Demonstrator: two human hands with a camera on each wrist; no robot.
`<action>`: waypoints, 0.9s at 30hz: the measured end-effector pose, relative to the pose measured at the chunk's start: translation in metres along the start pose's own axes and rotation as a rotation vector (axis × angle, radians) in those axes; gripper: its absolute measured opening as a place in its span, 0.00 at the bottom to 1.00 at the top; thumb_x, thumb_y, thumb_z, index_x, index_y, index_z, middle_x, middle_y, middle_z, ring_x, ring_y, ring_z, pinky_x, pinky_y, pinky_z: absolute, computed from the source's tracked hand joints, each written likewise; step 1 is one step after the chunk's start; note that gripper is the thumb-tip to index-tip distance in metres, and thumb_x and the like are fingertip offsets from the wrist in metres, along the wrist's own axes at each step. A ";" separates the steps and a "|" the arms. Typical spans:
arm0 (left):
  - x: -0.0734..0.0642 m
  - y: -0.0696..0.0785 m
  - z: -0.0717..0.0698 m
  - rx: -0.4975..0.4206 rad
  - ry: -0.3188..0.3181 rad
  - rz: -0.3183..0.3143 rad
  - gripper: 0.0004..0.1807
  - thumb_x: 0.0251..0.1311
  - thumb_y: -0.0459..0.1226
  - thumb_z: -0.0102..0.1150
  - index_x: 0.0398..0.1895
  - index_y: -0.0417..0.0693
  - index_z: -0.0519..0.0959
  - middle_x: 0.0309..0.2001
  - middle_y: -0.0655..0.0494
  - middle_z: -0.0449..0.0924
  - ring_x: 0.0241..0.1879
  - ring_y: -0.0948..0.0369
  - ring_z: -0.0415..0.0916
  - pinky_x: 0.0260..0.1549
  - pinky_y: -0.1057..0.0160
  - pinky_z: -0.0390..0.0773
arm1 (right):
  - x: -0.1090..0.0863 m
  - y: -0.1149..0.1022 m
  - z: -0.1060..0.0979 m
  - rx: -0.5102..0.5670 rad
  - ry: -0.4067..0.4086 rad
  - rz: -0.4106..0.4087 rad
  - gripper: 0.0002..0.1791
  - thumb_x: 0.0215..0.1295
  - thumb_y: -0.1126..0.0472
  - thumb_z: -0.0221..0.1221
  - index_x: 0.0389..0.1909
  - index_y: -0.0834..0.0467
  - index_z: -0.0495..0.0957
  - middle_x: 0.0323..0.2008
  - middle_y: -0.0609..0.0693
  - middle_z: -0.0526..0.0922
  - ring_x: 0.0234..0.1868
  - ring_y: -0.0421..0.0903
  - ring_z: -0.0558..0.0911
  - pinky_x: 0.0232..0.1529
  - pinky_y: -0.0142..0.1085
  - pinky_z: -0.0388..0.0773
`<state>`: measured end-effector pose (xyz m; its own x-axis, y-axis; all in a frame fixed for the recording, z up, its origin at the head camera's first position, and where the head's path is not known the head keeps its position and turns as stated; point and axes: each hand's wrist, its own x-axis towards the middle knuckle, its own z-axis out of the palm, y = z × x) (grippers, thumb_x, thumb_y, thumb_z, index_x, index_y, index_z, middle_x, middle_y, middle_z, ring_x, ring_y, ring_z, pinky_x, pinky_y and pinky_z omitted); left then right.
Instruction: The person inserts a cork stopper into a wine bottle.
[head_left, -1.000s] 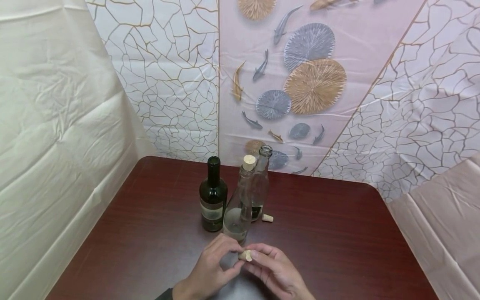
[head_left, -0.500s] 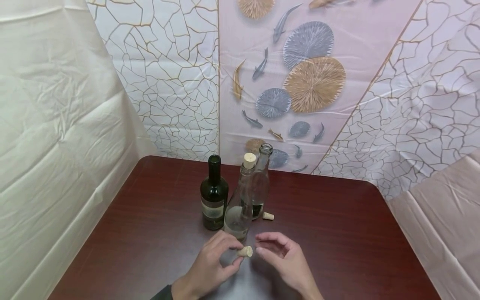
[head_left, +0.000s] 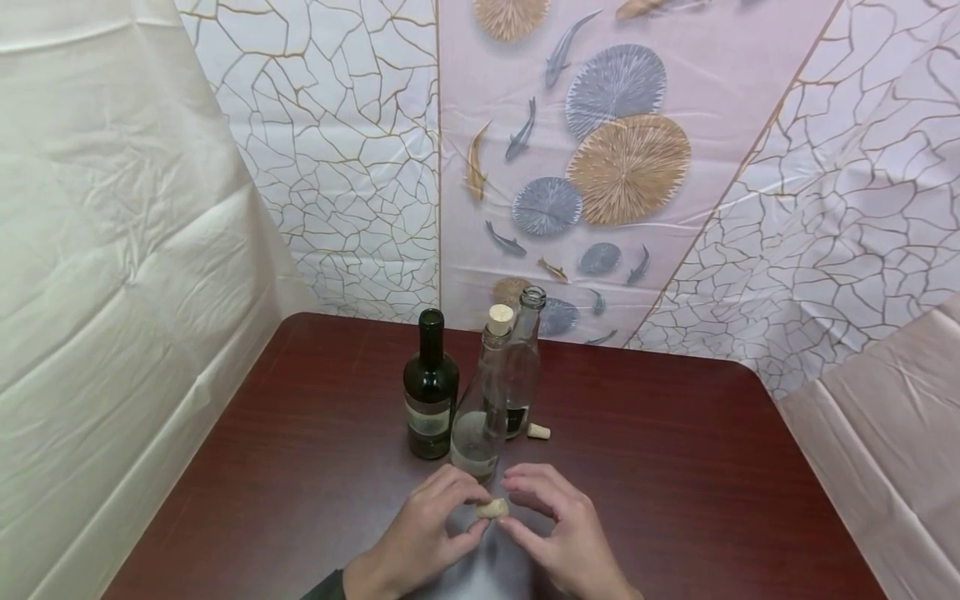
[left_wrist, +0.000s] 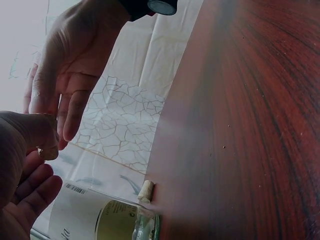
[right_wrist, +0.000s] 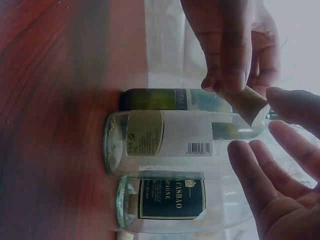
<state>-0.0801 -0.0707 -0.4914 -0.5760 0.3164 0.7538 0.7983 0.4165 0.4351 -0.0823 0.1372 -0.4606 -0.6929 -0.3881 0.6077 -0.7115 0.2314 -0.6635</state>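
In the head view my left hand [head_left: 431,521] pinches a cork [head_left: 492,508] between thumb and fingers, over the near part of the table. My right hand [head_left: 558,525] faces it from the right, thumb and fingers spread apart. From the right wrist view, the right thumb tip is right at the end of the cork [right_wrist: 245,106]. Just beyond the hands stands a clear bottle [head_left: 474,437] with a cork stopper [head_left: 500,319] in its mouth. Behind it is a clear bottle [head_left: 529,350] with an uncovered mouth, partly hidden. A dark green wine bottle [head_left: 431,383] stands to their left.
A second loose cork [head_left: 538,431] lies on the dark red table [head_left: 660,467], right of the rear clear bottle. Patterned cloth [head_left: 360,167] hangs behind the table, with plain pale cloth [head_left: 135,275] along the left side.
The right hand has let go of the cork, drawn back to the right, then come closer to it again with fingers spread. The left hand keeps its pinch on the cork.
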 end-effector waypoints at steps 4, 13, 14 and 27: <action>-0.001 0.000 0.000 -0.003 -0.008 -0.015 0.20 0.45 0.31 0.72 0.42 0.52 0.79 0.41 0.65 0.79 0.42 0.69 0.74 0.43 0.75 0.75 | 0.001 -0.003 0.002 0.022 0.001 -0.032 0.21 0.50 0.71 0.70 0.46 0.56 0.81 0.47 0.52 0.81 0.46 0.47 0.84 0.41 0.37 0.84; -0.002 -0.001 0.001 -0.003 0.006 -0.013 0.20 0.44 0.31 0.72 0.42 0.52 0.79 0.41 0.63 0.79 0.41 0.68 0.74 0.43 0.75 0.75 | 0.009 -0.020 0.003 0.148 0.011 -0.040 0.16 0.49 0.81 0.65 0.40 0.66 0.81 0.39 0.63 0.81 0.41 0.51 0.84 0.38 0.42 0.85; -0.002 -0.001 0.002 -0.003 0.010 -0.010 0.20 0.43 0.31 0.73 0.42 0.52 0.79 0.41 0.63 0.79 0.41 0.68 0.75 0.43 0.75 0.75 | 0.007 -0.018 0.003 0.156 0.012 -0.029 0.16 0.49 0.81 0.65 0.40 0.66 0.81 0.39 0.63 0.81 0.41 0.51 0.84 0.38 0.42 0.85; 0.015 0.006 -0.017 -0.014 0.095 0.024 0.20 0.43 0.34 0.75 0.42 0.46 0.80 0.40 0.57 0.80 0.41 0.64 0.76 0.43 0.72 0.76 | -0.001 0.000 0.004 0.156 0.088 0.035 0.14 0.52 0.75 0.67 0.41 0.62 0.82 0.40 0.59 0.83 0.42 0.48 0.85 0.40 0.37 0.84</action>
<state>-0.0814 -0.0778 -0.4690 -0.5377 0.2432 0.8073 0.8145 0.3971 0.4229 -0.0810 0.1339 -0.4636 -0.7292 -0.3012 0.6144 -0.6648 0.0992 -0.7404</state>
